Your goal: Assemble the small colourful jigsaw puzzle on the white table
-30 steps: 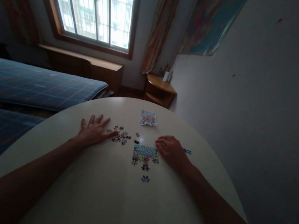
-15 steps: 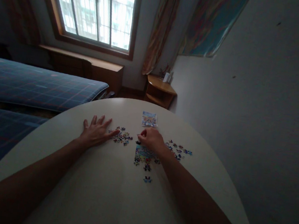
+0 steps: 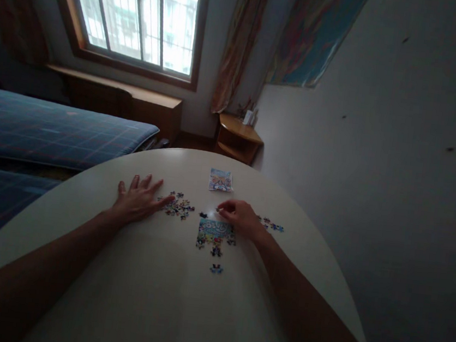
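Note:
On a round white table [image 3: 156,294] lies a partly joined jigsaw [image 3: 215,231] with a loose piece [image 3: 215,269] below it. My left hand [image 3: 136,200] lies flat, fingers spread, its fingertips touching a heap of loose pieces [image 3: 178,206]. My right hand [image 3: 240,214] rests at the joined part's upper right edge with fingers curled in a pinch; whatever they hold is too small to make out. More loose pieces [image 3: 271,225] lie just right of that hand. A small picture card [image 3: 220,180] sits farther back.
A bed with a blue checked cover [image 3: 51,129] runs along the left. A wooden corner shelf [image 3: 238,136] stands behind the table, under a curtain and a window [image 3: 134,12]. A grey wall [image 3: 378,155] closes the right side.
My right hand went from the jigsaw's right side to its top left, then drew back a little to the right. The left hand stayed flat by the heap.

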Available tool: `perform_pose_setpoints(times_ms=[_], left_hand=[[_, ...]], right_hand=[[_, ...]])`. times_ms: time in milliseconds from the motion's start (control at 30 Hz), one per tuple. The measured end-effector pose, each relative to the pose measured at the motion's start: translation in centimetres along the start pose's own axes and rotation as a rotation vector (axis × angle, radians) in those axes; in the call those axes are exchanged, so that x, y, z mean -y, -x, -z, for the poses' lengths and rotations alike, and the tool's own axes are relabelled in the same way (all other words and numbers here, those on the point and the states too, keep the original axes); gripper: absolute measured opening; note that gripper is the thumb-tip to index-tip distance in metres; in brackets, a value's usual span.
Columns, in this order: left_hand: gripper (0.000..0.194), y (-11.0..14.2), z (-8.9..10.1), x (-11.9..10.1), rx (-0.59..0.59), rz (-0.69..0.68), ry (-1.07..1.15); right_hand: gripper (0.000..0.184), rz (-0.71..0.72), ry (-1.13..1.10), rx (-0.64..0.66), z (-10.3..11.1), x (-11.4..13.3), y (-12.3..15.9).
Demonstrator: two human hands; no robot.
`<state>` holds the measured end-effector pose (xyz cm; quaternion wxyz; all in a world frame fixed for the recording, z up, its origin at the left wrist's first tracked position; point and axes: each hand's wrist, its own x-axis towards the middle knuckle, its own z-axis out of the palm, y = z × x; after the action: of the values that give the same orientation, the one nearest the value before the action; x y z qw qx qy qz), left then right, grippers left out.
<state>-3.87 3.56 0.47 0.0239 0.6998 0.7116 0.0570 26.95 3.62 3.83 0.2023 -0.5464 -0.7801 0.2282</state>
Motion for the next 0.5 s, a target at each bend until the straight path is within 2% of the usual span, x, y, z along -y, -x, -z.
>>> perform_pose_setpoints(times_ms=[100, 267, 400, 500], left_hand=[[0.091, -0.1, -0.1, 0.1, 0.004, 0.001, 0.010], [0.091, 0.0, 0.0, 0.0, 0.010, 0.017, 0.005], [0.089, 0.1, 0.3, -0.1, 0.030, 0.003, -0.001], [0.090, 0.1, 0.2, 0.1, 0.029, -0.005, 0.003]], right_hand=[[0.016, -0.007, -0.066, 0.027, 1.5, -0.8, 1.9], [0.014, 0.008, -0.148, 0.170, 3.6, -0.8, 6.4], [0.015, -0.019, -0.138, 0.320, 3.8, -0.2, 8.5], [0.011, -0.084, -0.028, 0.305, 3.4, 0.2, 8.8]])
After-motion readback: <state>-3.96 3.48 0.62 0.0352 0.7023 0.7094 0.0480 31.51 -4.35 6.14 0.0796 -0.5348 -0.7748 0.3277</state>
